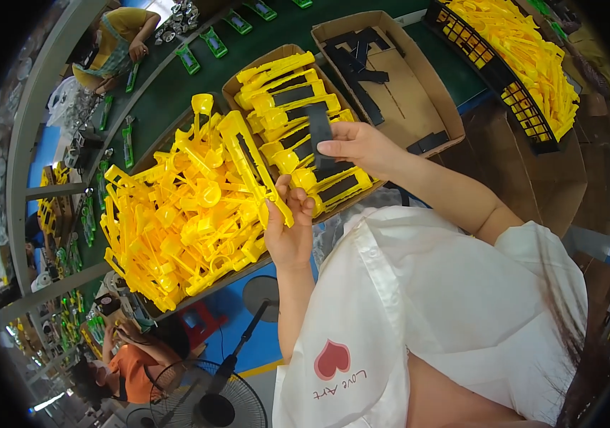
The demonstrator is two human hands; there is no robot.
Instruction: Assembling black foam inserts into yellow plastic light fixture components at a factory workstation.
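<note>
My left hand (289, 227) grips the lower end of a long yellow plastic frame piece (249, 160) that points up and left over a heap of loose yellow plastic parts (176, 221). My right hand (362, 146) pinches a flat black strip (319, 128) above a cardboard box (285, 54) holding rows of yellow pieces fitted with black strips (298, 118). The two hands are close together, the strip just right of the frame piece.
A second cardboard box (419, 78) with loose black strips lies to the right. A black crate (491, 68) of yellow parts stands at top right. A green conveyor belt (169, 85) carries green packaged items. Other people sit at top left and bottom left; a floor fan (216, 406) stands below.
</note>
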